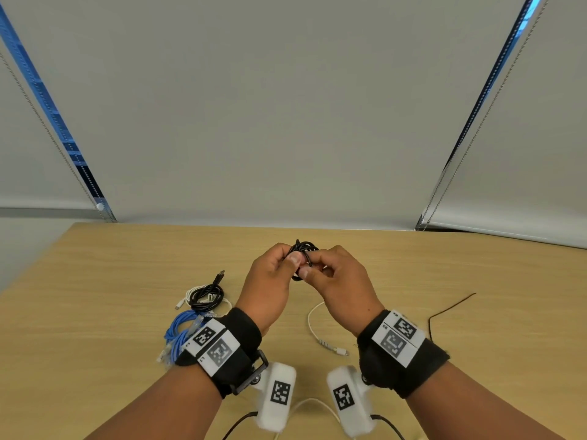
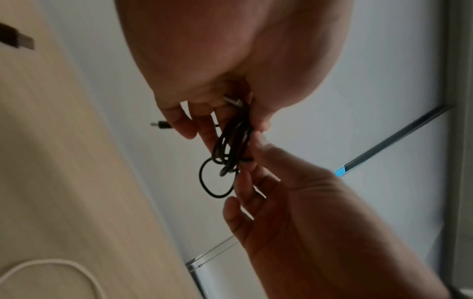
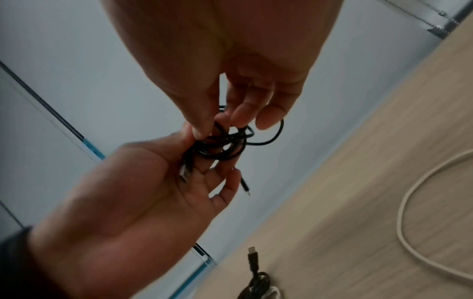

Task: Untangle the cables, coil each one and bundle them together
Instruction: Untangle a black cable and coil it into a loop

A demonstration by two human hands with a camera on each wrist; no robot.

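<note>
Held above the middle of the table (image 1: 413,312), the small black cable coil (image 1: 303,249) is pinched by both the left hand (image 1: 270,281) and right hand (image 1: 336,281), and a loosened pinch could let its springy loops fall open.

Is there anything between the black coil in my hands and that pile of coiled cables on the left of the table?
Nothing visible blocks it. The black coil is held above the table, and the pile lies left of the left hand across bare wood.

Black wristbands (image 1: 244,338) — white tags, square-coded markers.
</note>
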